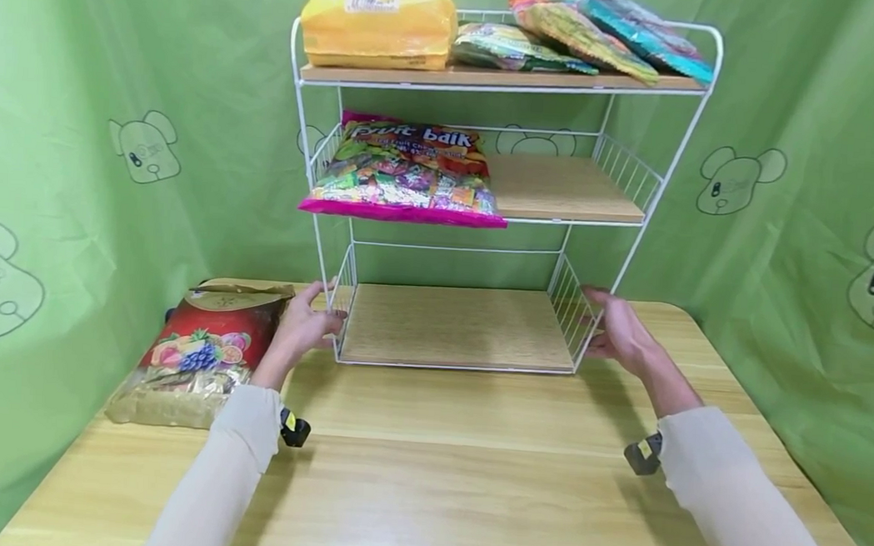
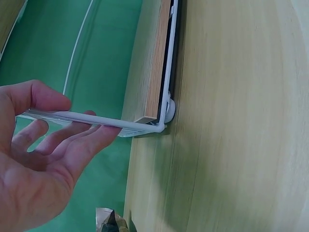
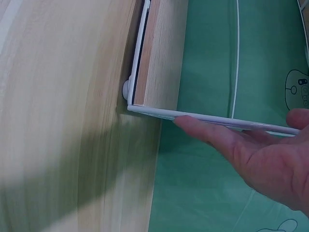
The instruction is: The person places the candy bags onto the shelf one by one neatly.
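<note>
A three-tier white wire shelf rack [image 1: 463, 333] with wooden boards stands on the table. My left hand [image 1: 304, 325] holds its lower left side; in the left wrist view, the thumb [image 2: 50, 98] lies on one side of the white upright and the fingers reach along the other. At the lower right side, my right hand [image 1: 624, 333] grips the opposite upright. The right wrist view shows that hand's fingers [image 3: 203, 130] against the frame, the thumb partly cut off by the view's edge. The bottom board is bare.
A fruit candy bag [image 1: 413, 171] lies on the middle board, overhanging its front. On top sit a yellow package [image 1: 380, 31] and several colourful snack bags [image 1: 587, 36]. A red and gold bag [image 1: 199, 350] lies on the table [image 1: 454, 491] left of the rack. Green curtains surround the table.
</note>
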Available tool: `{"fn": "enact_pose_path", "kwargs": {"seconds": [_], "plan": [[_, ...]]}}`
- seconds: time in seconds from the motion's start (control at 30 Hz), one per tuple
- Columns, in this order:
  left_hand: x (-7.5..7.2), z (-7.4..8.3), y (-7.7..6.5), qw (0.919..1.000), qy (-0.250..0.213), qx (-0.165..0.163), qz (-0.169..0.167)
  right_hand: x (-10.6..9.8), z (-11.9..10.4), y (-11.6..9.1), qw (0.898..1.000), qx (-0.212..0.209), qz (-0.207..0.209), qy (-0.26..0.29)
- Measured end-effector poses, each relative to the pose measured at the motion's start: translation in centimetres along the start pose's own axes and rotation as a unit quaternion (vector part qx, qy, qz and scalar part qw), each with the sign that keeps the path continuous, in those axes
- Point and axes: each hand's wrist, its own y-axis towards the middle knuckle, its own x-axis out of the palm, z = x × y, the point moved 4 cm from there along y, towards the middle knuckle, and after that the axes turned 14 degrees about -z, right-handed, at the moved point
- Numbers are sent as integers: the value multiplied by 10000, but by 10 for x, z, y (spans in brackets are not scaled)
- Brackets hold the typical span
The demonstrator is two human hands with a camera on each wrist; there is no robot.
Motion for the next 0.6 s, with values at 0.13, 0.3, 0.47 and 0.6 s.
{"fn": "enact_pose_path", "kwargs": {"seconds": [0.13,0.3,0.47,0.6], "plan": [[2,1,1,9999,33,-21,96,-3,1,-2,10000,83,-11,24],[3,3,3,9993,312,-134,143,-6,-1,-2,9998,158,-19,127],[1,11,1,9965,787,-268,-34,-5,-2,-2,9997,201,-52,113],[-3,22,-5,9839,1619,-572,-489,-6,-1,-3,9997,235,-51,47]]}}
